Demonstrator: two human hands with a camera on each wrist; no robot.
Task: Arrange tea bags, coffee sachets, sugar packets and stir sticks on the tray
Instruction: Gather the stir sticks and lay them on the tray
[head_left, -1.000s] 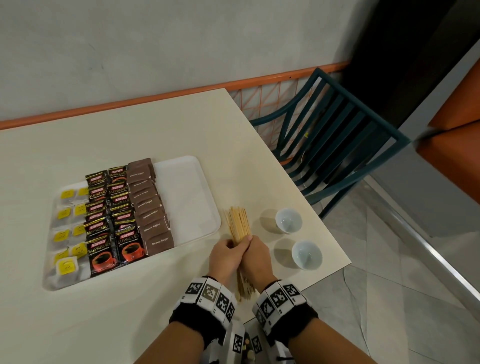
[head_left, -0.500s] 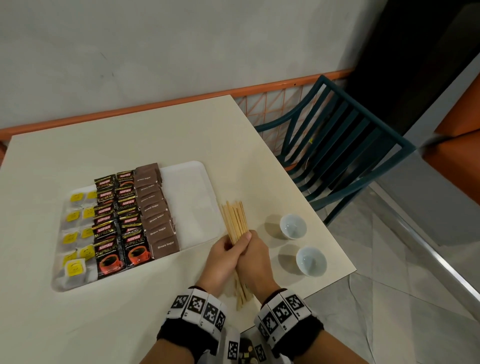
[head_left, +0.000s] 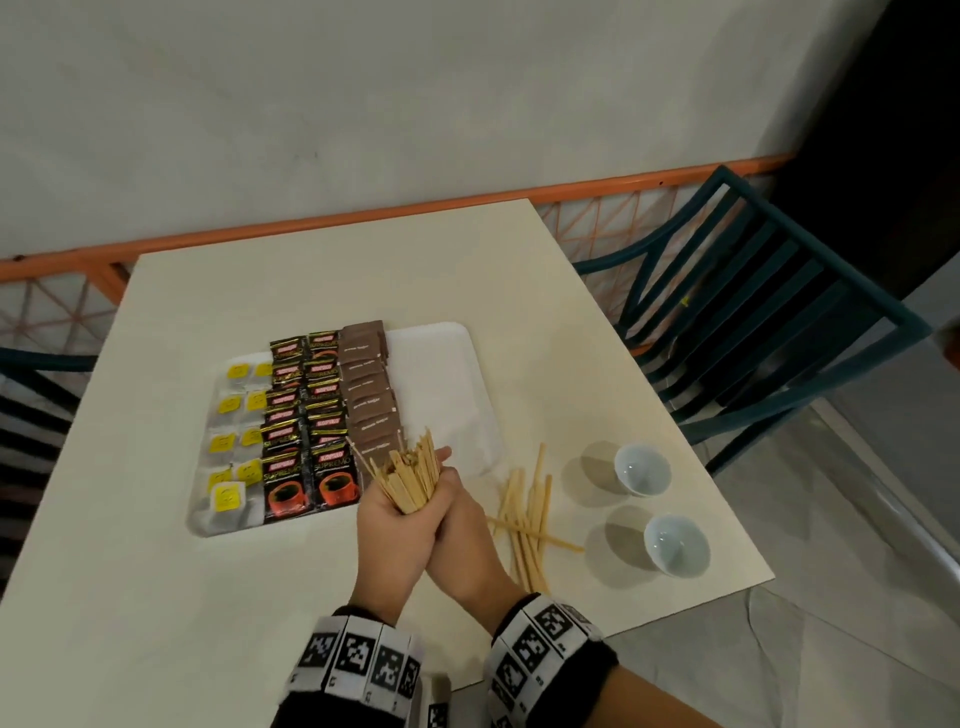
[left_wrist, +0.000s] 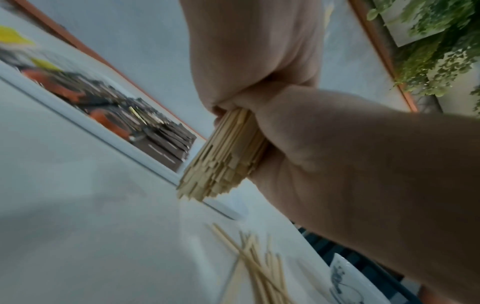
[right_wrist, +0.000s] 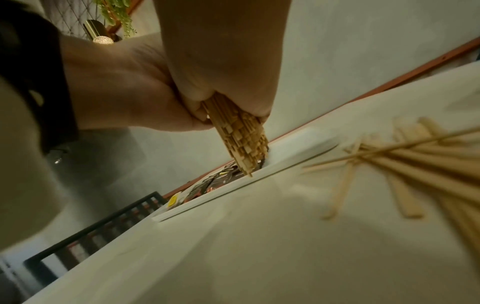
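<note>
grip: left hand (head_left: 397, 525) and right hand (head_left: 462, 530) both clamped round upright bundle of thin wooden stir sticks (head_left: 408, 480) | place: above white plastic tray (head_left: 441, 374) near edge | risk: uneven ends, sticks may slip onto loose sticks (head_left: 530, 514).

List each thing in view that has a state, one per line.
Stir stick bundle: upright, gripped by both hands, off the table.
Loose stir sticks: scattered on the table.
Tray: right part bare.
Two cups: upright, empty.
Left hand: grips bundle.
Right hand: grips bundle.
</note>
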